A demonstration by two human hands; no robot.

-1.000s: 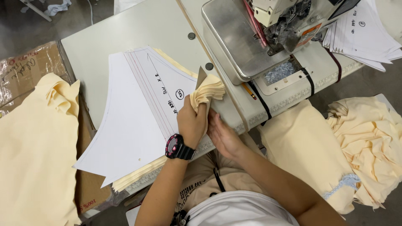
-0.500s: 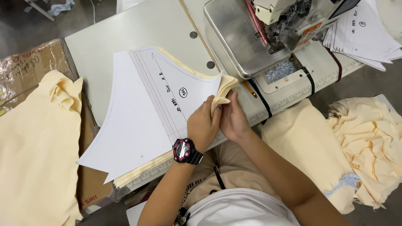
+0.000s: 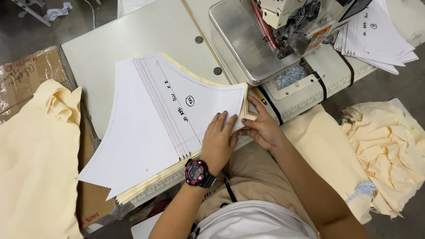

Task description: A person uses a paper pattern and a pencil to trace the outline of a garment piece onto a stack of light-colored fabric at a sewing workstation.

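A stack of white paper patterns (image 3: pixel 146 128) lies on top of pale yellow cut fabric pieces (image 3: pixel 150 183) on the sewing table (image 3: pixel 133 35). My left hand (image 3: pixel 219 141), with a black and pink watch at the wrist, presses flat on the stack's near right part, fingers spread. My right hand (image 3: pixel 261 126) touches the stack's right corner, with fingertips pinching the edge of the yellow layers beside the machine bed.
A sewing machine (image 3: pixel 274 31) stands at the back right. More white paper patterns (image 3: pixel 376 40) lie behind it. Yellow fabric lies heaped at the right (image 3: pixel 389 146) and draped at the left (image 3: pixel 37 163) over a cardboard box (image 3: pixel 22 75).
The bunched yellow fabric that my left hand held up has been laid down flat. My left hand now rests flat on the paper stack; my right hand has moved to its corner.
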